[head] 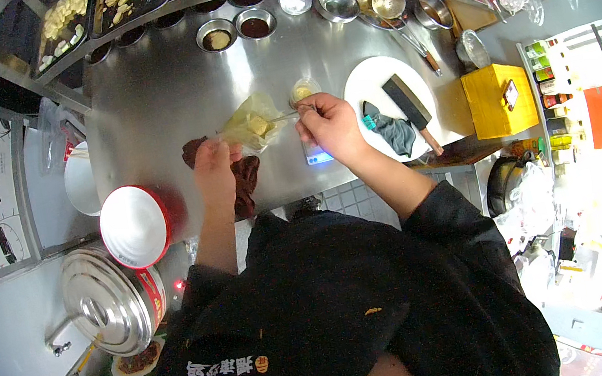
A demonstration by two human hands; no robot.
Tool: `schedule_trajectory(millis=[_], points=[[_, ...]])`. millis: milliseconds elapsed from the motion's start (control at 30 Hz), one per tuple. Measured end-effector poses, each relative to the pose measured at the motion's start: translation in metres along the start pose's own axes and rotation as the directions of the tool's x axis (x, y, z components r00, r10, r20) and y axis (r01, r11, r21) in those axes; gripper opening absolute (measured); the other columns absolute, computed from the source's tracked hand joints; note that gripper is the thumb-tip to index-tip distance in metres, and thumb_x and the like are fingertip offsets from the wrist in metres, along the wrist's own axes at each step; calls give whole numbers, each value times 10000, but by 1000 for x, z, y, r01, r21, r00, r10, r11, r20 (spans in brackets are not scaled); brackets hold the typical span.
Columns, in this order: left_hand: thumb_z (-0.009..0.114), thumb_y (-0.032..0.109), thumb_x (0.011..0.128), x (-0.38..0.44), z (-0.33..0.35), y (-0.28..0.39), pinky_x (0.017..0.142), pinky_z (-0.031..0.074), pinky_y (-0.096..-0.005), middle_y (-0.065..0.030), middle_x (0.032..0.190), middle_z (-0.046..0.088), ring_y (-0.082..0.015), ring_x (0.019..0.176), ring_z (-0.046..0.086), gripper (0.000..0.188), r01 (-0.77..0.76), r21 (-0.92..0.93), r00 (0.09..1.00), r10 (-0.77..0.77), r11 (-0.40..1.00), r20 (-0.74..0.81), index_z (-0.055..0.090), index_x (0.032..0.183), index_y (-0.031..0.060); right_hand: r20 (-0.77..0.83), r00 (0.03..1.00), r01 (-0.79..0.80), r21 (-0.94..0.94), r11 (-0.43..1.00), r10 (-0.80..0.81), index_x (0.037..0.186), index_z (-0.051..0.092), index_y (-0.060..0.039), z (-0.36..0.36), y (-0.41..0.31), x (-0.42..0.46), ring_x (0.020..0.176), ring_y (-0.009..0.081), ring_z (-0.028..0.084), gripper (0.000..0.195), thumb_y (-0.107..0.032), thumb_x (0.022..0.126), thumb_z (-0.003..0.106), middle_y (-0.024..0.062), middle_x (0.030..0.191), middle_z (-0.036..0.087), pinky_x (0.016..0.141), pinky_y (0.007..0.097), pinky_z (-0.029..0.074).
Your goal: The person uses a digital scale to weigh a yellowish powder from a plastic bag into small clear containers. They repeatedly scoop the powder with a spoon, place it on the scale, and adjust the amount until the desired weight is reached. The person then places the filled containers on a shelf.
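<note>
My left hand (215,165) grips the edge of a thin yellowish plastic bag (242,115) and holds it up over the steel counter. Pale yellow powder shows inside the bag. Between the fingers of my right hand (328,123) is a thin metal spoon (284,116), its far end in the bag's mouth. Just beyond the right hand stands a small clear cup (304,89) with something pale yellow in it. A small digital scale (317,155) with a blue-lit front lies partly under that hand. Beneath the left hand is a crumpled dark brown cloth (247,185).
To the right, a round white cutting board (376,69) bears a cleaver (407,104) and a dark grey-green cloth (394,133). A red-and-white bucket (135,226) stands at the left edge. Steel bowls (254,24) and a ladle (389,3) line the back. A yellow box (497,110) is at far right.
</note>
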State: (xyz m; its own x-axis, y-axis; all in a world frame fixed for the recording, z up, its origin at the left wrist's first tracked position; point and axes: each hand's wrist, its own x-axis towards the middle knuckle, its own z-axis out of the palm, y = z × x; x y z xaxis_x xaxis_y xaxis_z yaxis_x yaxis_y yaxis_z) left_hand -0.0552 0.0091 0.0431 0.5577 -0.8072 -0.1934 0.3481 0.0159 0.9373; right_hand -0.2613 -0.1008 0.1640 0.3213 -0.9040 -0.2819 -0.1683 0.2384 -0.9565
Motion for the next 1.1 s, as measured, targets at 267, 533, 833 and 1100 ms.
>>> schedule_trajectory(millis=[267, 533, 833, 1100], points=[[588, 105, 1019, 10, -10, -6, 763, 578, -307, -122, 951, 729, -179, 822, 706, 204, -12, 14, 999, 12, 1000, 42, 601, 1177, -23, -80, 997, 14, -24, 1000, -15, 1125, 663, 23, 7, -13, -16, 600, 116, 625, 195, -124, 1018, 594, 67, 776, 680, 521, 259, 483], [587, 93, 1017, 16, -8, -12, 737, 589, -316, -126, 950, 727, -192, 799, 715, 183, -40, -24, 999, 41, 999, 13, 613, 1159, -20, -99, 995, -3, 84, 996, 11, 1115, 663, 42, -2, -35, -21, 584, 117, 614, 211, -132, 1018, 596, 70, 770, 675, 504, 255, 481], [605, 97, 1011, 18, -7, -15, 727, 586, -313, -104, 938, 717, -179, 767, 700, 118, -44, -56, 999, 45, 997, 11, 616, 1076, -1, -160, 986, -1, 218, 976, 37, 1108, 670, 22, -41, -45, -44, 588, 111, 617, 196, -137, 1020, 596, 68, 771, 681, 493, 246, 482], [594, 114, 1022, 18, -11, -11, 746, 592, -321, -97, 1003, 695, -182, 792, 703, 129, -3, 28, 1000, 2, 1000, 13, 588, 1091, 5, -305, 950, 10, 244, 970, 67, 1093, 668, 14, -97, -1, -58, 581, 124, 621, 197, -158, 1024, 603, 75, 778, 685, 476, 254, 472]])
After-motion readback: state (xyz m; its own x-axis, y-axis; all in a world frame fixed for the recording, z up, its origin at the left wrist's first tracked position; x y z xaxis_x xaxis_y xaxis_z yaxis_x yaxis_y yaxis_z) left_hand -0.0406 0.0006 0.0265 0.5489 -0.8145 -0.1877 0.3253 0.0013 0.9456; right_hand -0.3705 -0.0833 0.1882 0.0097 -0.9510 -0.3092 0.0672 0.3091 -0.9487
